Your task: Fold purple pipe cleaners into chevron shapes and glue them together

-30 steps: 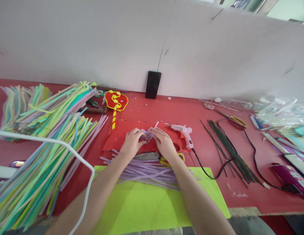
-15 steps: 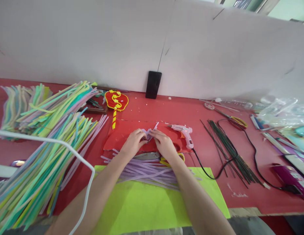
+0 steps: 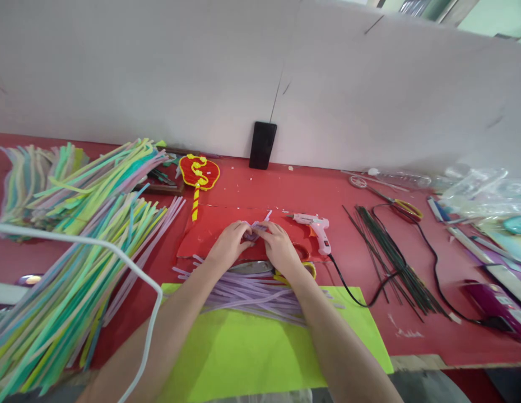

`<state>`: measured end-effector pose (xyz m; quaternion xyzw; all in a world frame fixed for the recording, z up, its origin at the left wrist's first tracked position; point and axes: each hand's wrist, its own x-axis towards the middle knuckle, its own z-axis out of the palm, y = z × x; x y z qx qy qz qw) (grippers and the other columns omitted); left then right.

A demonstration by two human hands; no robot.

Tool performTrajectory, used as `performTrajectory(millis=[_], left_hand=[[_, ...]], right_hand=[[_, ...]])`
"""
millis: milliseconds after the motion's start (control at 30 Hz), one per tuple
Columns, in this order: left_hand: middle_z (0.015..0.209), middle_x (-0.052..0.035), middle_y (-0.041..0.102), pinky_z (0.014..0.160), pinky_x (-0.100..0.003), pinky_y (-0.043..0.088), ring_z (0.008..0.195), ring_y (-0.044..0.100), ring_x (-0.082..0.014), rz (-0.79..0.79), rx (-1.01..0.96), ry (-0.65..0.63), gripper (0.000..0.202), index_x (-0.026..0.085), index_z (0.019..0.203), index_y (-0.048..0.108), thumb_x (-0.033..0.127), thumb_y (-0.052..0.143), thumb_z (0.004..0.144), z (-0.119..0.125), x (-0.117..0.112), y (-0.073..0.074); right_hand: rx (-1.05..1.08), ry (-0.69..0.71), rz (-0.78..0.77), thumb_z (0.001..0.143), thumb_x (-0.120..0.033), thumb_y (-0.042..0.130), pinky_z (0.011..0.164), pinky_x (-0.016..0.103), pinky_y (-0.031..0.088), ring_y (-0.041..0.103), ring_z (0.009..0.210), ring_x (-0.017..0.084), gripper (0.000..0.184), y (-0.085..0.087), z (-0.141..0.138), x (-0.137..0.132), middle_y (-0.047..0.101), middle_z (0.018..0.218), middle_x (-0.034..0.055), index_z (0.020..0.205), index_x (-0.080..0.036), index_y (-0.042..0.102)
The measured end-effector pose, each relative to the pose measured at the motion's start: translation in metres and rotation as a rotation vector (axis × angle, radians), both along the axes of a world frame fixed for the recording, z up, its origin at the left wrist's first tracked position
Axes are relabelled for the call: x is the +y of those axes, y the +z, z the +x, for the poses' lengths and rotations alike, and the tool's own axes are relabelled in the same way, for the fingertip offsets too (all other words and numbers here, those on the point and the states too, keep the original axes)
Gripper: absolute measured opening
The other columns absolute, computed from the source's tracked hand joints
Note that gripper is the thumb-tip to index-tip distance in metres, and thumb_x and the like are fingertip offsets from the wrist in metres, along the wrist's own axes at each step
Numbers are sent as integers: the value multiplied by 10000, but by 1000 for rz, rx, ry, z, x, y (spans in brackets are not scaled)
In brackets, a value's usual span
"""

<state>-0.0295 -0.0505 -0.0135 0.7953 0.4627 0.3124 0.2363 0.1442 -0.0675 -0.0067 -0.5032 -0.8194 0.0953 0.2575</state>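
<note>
Between my two hands is a small lavender piece of bent pipe cleaner (image 3: 252,234), one end poking up above the fingers. My left hand (image 3: 231,242) pinches it from the left. My right hand (image 3: 278,242) grips it from the right, fingertips close to those of the left. Most of the piece is hidden by the fingers. Below the hands lie scissors (image 3: 254,267), partly covered by the right wrist, and a bundle of lavender pipe cleaners (image 3: 252,296) on a lime-green sheet (image 3: 243,347).
Right of the hands lies a pink glue gun (image 3: 314,225) with a black cord. Farther right are dark green stems (image 3: 395,263) and another pair of scissors (image 3: 405,209). Colourful pipe cleaners (image 3: 88,263) heap at left, near a red-yellow fan shape (image 3: 208,174). A phone (image 3: 263,145) leans on the wall.
My right hand has shifted slightly left, bringing the fingertips of both hands closer together and covering more of the lavender piece. Nothing else on the table has visibly moved.
</note>
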Motion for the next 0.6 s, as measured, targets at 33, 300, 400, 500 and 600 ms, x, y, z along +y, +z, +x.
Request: performTrajectory(millis=[33, 300, 400, 500, 600], left_hand=[[836, -11, 559, 747, -313, 461, 814, 559, -176, -1, -1, -1, 189, 197, 835, 524, 110, 653, 728, 0, 0, 0], [873, -26, 564, 794, -338, 448, 859, 550, -197, 69, 64, -13, 156, 198, 856, 538, 131, 635, 754, -2, -1, 2], [866, -25, 559, 793, -336, 448, 859, 546, -198, 85, 72, 1, 141, 200, 853, 541, 134, 628, 763, -2, 0, 1], [847, -17, 551, 781, -328, 451, 845, 547, -191, 54, 56, 7, 141, 200, 849, 539, 129, 626, 764, -2, 1, -2], [851, -26, 560, 774, -329, 451, 840, 547, -196, 41, 46, 8, 147, 190, 845, 536, 138, 641, 756, -2, 3, -4]], right_hand=[[2, 1, -2, 783, 2, 373, 994, 442, 419, 502, 1132, 237, 543, -1, 0, 0, 578, 1220, 88, 1192, -253, 622], [16, 6, -15, 771, 14, 360, 1000, 437, 413, 503, 1135, 234, 553, 0, 0, 0, 579, 1225, 87, 1177, -244, 634], [17, 6, -18, 773, 15, 361, 1006, 422, 410, 504, 1136, 228, 552, 0, 0, 0, 577, 1229, 80, 1180, -241, 634], [11, 4, -13, 775, 12, 359, 1013, 422, 405, 504, 1136, 219, 567, -2, 1, 0, 575, 1232, 63, 1193, -265, 622], [-1, 10, -11, 778, 7, 356, 1011, 428, 406, 505, 1133, 221, 563, -1, 1, 0, 571, 1240, 72, 1202, -256, 618]])
